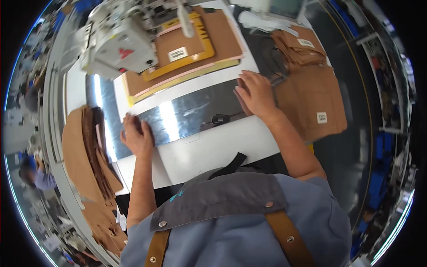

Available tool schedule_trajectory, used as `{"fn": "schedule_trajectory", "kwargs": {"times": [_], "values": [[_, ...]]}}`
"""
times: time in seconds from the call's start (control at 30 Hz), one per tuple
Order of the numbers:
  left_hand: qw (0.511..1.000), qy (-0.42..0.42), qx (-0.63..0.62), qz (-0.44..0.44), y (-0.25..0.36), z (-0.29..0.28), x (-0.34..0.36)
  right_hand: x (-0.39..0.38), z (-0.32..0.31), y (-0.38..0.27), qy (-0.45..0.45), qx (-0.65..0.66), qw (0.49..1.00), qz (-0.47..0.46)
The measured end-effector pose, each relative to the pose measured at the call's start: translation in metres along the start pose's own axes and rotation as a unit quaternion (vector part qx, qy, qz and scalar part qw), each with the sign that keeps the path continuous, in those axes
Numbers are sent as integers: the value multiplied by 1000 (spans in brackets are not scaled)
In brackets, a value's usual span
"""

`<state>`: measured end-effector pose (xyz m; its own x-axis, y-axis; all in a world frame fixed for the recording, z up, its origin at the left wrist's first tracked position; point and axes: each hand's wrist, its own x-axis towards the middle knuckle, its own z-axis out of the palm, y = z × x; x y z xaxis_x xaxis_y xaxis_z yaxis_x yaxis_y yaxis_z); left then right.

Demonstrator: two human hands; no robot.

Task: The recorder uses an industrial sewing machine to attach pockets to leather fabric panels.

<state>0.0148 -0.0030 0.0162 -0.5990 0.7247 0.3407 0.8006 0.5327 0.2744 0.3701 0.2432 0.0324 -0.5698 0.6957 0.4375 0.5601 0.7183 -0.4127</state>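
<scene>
My left hand point(138, 137) is at the left part of a shiny metal plate point(191, 111), its fingers stretched out and apart and nothing visible in it. Toward the plate's right end, my right hand point(257, 94) is open, thumb apart from the fingers. Darker shapes beside both hands look like reflections in the plate. A small black tool point(220, 119), perhaps thread snips, lies between the hands. Beyond the plate, brown fabric point(227, 42) lies in a template with yellow edges, under a yellow clamp frame point(195, 57) of a white sewing machine point(120, 44).
Brown fabric pieces point(80, 151) hang in a stack at the left table edge. More brown pieces point(311, 102), some with white labels, lie on the right. White cloth point(262, 21) is at the back right. A person point(40, 175) is at the far left.
</scene>
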Motion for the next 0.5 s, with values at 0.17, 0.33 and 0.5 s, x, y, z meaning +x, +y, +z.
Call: {"fn": "schedule_trajectory", "kwargs": {"times": [0.17,0.33,0.5], "values": [[999,-38,8,5,9,-5,0,53,21,-3,-5,-45,999,26],[995,-75,23,55,4,1,22,100,50,23,-29,-236,961,139],[997,-37,-11,64,-5,19,84,113,66,21,-63,-245,954,161]]}}
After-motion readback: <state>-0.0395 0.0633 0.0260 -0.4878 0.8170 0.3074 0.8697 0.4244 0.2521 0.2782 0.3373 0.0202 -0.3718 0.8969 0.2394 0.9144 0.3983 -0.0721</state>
